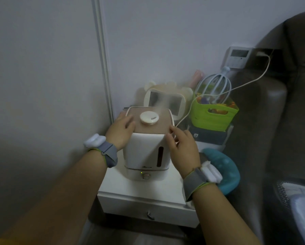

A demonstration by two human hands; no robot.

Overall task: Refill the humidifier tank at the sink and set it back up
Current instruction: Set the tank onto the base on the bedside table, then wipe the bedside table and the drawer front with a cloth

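The left hand point(120, 131) lies against the upper left side of the humidifier point(147, 144), fingers nearly straight and spread over the top left edge of the tank point(144, 138). It touches but does not grip.

The humidifier stands upright on a small white bench point(130, 190) in the corner, right in front of the person and between the two hands. Its long axis is vertical. A round cap point(149, 117) sits on the tan top, and mist point(163, 103) rises from it. A green light point(141, 172) glows on the base beside a knob point(145, 176), so the unit looks to be running.

The right hand point(182, 151) is at the upper right corner of the tank, fingers loosely bent, fingertips at or just off the edge; contact cannot be told for sure. It holds nothing.

Both hands flank the tank at about the same height; the left looks slightly nearer to a hold. The likely next move is a straight lift of the tank off the base, which calls for both hands to close evenly on opposite sides.

Behind and to the right are a cream device point(164, 101), a green basket point(213, 114) and a white cable point(250, 82).
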